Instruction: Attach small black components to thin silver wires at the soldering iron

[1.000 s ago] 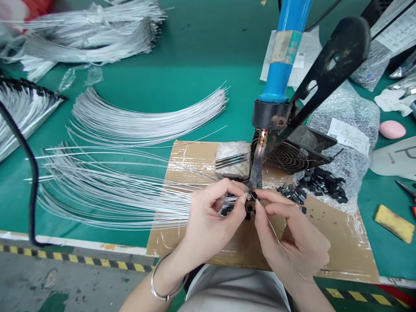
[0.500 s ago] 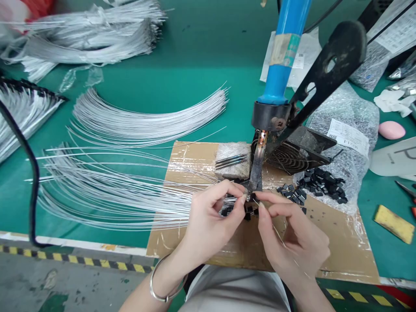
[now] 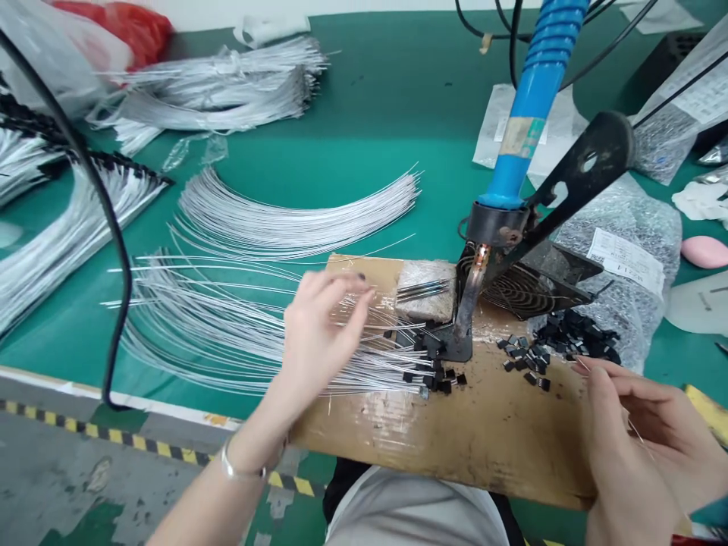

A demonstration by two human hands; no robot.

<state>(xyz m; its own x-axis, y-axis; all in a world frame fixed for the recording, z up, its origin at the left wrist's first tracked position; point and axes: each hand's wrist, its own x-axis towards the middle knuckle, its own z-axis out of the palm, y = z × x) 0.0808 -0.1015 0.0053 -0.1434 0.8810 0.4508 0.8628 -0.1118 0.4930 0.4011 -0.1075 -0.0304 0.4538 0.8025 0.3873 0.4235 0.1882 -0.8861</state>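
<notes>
My left hand is raised over the white wires, thumb and fingers apart, with nothing visible held. Black connectors sit on the right ends of those wires, on the cardboard. At the right, my right hand pinches a thin solder wire that trails across the palm. Its fingertips are beside a pile of loose black connectors. Between the hands, a blue soldering iron hangs tip down in a black holder.
A pad with metal pins and a small fan stand behind the iron. Another wire bundle lies on the green table. A black cable arcs at left. Bubble wrap and a yellow sponge are at right.
My hands have parted from the iron's tip. The left moved left and opened; the right moved right with the solder wire. The whole view has shifted slightly.
</notes>
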